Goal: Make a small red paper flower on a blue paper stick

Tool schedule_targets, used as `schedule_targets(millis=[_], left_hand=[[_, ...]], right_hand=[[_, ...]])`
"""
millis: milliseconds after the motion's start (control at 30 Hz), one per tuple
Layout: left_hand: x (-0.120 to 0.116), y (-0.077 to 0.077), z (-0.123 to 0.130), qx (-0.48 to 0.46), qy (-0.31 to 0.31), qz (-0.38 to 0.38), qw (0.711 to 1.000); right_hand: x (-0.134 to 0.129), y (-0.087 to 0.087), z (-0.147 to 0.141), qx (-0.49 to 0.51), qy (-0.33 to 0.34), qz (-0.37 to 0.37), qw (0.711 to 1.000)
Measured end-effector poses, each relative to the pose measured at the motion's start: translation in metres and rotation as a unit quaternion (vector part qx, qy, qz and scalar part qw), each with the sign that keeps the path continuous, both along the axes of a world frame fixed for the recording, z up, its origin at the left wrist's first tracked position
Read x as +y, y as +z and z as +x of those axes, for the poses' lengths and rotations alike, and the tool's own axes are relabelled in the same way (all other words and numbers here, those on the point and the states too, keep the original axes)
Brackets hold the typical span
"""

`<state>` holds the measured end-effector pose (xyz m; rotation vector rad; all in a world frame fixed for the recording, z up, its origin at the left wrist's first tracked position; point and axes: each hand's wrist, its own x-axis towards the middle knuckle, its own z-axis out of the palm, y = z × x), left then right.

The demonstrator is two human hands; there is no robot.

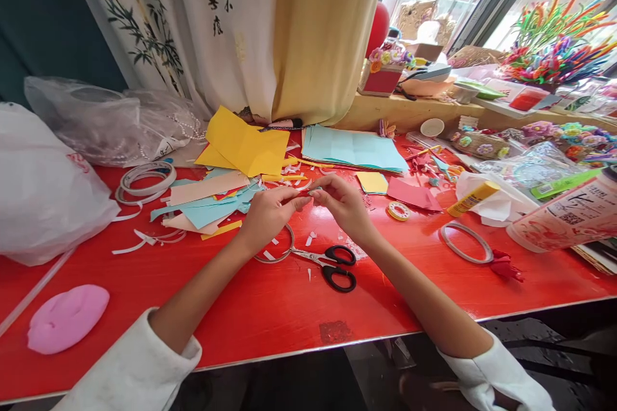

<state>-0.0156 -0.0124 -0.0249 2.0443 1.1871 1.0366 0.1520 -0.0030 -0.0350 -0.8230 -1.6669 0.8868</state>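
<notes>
Over the middle of the red table, my left hand [270, 210] and my right hand [341, 204] meet at the fingertips. Both are closed in a pinch around something small and dark, too tiny to name. Just below them lie scissors [332, 263] with black handles. Their blades reach toward a thin ring of tape [274, 255], partly hidden by my left forearm. Small white paper scraps [311, 239] are strewn around the blades. A small yellow paper square [373, 182] rests beyond my right hand, beside a piece of red paper [413, 194].
Yellow sheets [248, 141], light blue sheets [354, 148] and paper offcuts [212, 196] cover the back. Tape rolls [147, 181] and plastic bags [48, 186] stand left, near a pink lump [68, 319]. At right are a glue stick [473, 199], a tape ring [466, 243] and a large cup [569, 215].
</notes>
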Motion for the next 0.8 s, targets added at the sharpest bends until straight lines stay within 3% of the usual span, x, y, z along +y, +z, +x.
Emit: schedule_targets(millis=[133,300,567,800], left_hand=[[0.001,0.0,0.0,-0.007,-0.004,-0.024,1.0],[0.001,0.0,-0.001,-0.012,0.017,-0.002,1.0],[0.0,0.002,0.0,0.015,0.033,0.045,0.998],[-0.004,0.002,0.002,0.009,0.02,0.031,0.999]], right_hand=[[0.004,0.0,0.002,0.008,0.029,-0.035,0.999],[0.006,0.005,0.007,0.03,0.057,-0.097,0.993],[0.004,0.009,0.01,-0.023,0.051,-0.057,0.997],[0.006,-0.003,0.005,0.039,0.05,-0.053,0.997]])
